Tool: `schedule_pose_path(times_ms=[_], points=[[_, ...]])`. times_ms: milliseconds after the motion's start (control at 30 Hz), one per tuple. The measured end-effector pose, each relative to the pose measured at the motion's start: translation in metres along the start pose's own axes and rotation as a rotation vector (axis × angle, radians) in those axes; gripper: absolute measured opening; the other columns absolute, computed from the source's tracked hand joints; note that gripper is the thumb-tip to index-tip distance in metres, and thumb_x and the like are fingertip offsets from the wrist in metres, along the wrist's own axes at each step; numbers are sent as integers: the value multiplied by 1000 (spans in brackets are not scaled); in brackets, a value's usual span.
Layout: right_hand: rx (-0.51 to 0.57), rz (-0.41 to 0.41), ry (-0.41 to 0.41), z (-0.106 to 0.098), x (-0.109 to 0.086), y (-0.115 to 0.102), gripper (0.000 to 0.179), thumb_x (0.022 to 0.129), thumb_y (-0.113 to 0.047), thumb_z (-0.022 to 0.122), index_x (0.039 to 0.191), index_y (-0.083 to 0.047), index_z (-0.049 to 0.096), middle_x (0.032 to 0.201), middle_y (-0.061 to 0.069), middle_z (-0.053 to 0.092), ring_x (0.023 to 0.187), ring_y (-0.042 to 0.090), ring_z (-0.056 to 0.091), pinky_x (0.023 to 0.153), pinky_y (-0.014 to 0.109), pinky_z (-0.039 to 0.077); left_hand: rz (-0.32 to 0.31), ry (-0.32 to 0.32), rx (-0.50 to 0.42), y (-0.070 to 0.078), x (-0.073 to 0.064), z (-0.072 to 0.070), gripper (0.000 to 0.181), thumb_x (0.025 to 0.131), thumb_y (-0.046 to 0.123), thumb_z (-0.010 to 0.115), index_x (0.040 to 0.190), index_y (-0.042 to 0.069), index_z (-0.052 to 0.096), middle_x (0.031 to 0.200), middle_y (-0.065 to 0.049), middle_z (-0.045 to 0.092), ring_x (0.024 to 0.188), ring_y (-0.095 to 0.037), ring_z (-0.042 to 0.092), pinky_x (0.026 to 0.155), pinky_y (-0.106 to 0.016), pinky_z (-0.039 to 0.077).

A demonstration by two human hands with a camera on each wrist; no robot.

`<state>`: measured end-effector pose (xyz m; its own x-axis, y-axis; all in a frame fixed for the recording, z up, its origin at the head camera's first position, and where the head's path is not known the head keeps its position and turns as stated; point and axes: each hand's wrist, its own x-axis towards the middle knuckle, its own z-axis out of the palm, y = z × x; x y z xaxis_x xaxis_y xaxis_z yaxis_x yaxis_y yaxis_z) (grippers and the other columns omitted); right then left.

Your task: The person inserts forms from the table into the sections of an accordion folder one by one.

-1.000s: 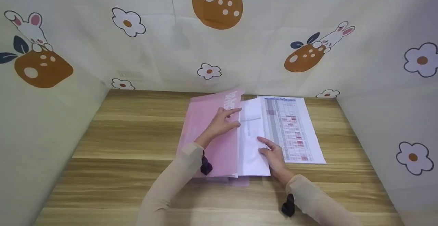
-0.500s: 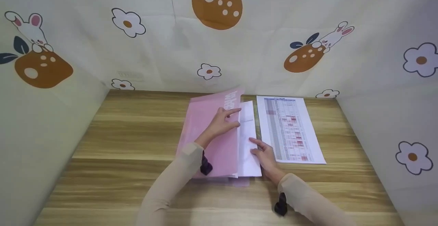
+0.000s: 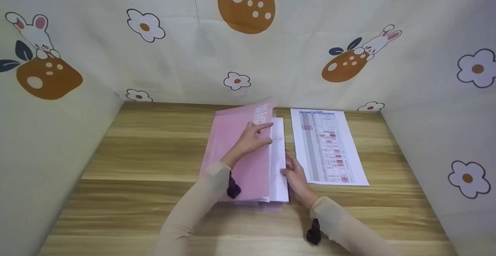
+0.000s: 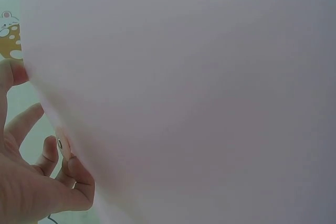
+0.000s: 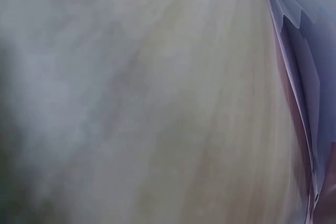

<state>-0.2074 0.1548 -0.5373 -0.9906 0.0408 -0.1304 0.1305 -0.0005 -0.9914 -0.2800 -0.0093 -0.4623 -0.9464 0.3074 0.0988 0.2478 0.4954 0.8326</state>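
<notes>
We are pinching the raised front cover (image 3: 228, 128) of the pink document folder (image 3: 254, 170) with our left hand (image 3: 250, 139); our right hand (image 3: 297, 178) is grasping the white paper (image 3: 278, 188) at its right edge, fingertips partly hidden. The paper is lying partly beneath the cover. In our judgement, we should be holding the cover clear and guiding the paper squarely, avoiding snags and creases.

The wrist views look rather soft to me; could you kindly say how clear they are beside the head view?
Head view: the pink folder and printed sheet have distinct outlines, small print unreadable; left wrist: left hand fairly clear beside a hazy, pale expanse; right wrist: tabletop blurred, papers sharper at right.
</notes>
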Motion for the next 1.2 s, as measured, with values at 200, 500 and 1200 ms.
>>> schedule_pose_path(times_ms=[200,500,1200], points=[[-18,71,-8,-3,2,1,48,79,8,42,127,10,35,113,27,50,93,27,53,76,35,43,-2,-1,-1,-2,1,1,52,71,20,65,122,18,55,93,-10,40,84,-18,38,67,-28,33],[6,102,-71,-5,5,0,50,77,8,40,127,9,34,115,27,48,93,28,53,73,37,44,4,11,-8,-2,2,2,51,71,19,66,121,16,56,92,-10,41,85,-20,39,68,-29,34],[131,20,-207,6,10,2,72,74,14,38,140,-4,17,142,17,16,119,35,33,89,42,34,14,22,4,-3,2,2,52,71,19,67,122,16,55,92,-9,40,85,-20,40,68,-30,35]])
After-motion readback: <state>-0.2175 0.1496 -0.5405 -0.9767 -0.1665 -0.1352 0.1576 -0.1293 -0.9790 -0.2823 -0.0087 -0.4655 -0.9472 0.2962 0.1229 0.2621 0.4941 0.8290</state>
